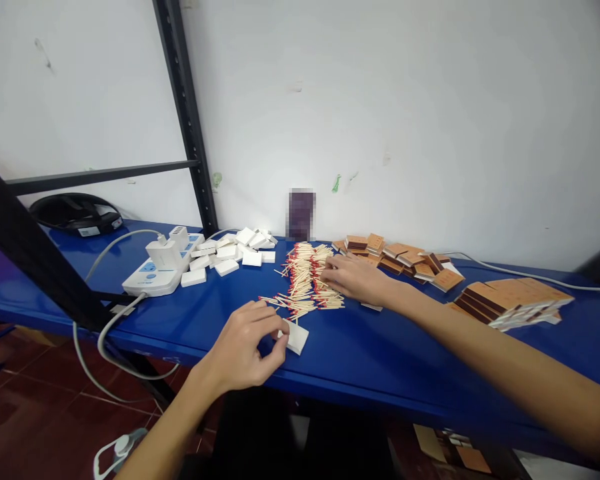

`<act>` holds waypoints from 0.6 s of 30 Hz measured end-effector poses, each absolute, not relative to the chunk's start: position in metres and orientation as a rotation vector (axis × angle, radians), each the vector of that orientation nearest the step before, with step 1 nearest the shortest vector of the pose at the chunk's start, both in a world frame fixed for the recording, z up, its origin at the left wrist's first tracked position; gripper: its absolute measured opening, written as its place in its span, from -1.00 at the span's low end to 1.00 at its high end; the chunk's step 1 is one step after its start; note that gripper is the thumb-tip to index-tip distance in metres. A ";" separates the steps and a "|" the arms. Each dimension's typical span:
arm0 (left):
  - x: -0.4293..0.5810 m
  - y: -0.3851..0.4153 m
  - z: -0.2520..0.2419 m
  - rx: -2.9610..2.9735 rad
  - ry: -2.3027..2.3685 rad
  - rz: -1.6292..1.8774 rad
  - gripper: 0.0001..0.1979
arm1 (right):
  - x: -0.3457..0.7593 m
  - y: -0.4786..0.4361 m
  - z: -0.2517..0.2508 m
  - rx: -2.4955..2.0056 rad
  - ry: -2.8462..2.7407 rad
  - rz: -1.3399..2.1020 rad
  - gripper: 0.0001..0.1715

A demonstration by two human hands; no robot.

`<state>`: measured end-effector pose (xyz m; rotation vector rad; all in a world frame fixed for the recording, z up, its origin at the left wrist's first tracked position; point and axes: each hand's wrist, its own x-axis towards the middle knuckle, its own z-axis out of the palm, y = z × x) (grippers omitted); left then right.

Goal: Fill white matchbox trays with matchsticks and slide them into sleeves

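My left hand (253, 343) is at the front of the blue shelf, its thumb and forefinger closed at the left end of a small white matchbox tray (297, 338). Just beyond it lie loose red-tipped matches (300, 283), heaped in two rough columns running back toward the wall. Over the right column is my right hand (353, 277), with curled fingers touching the heap. Whatever its fingertips grip is too small to make out. Part of a flat light piece (371, 307) shows below my right wrist.
White trays (227, 252) are piled left of the matches, beside a power strip (153, 279) with plugs and cables. Brown matchbox sleeves (405, 257) and a stack of matchboxes (515, 300) lie to the right. A dark metal post (187, 113) rises at back left. A pixelated dark object (301, 215) stands against the wall.
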<state>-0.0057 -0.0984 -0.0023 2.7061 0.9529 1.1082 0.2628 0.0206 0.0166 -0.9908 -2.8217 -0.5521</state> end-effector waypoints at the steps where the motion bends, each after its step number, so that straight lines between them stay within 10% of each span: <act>1: -0.006 -0.095 -0.002 2.700 0.965 1.122 -0.88 | 0.263 0.020 0.016 -0.989 -2.819 -0.560 -0.74; 18: -0.004 -0.091 -0.007 2.755 1.103 1.069 -0.86 | 0.271 0.005 0.022 -1.118 -2.663 0.038 -0.80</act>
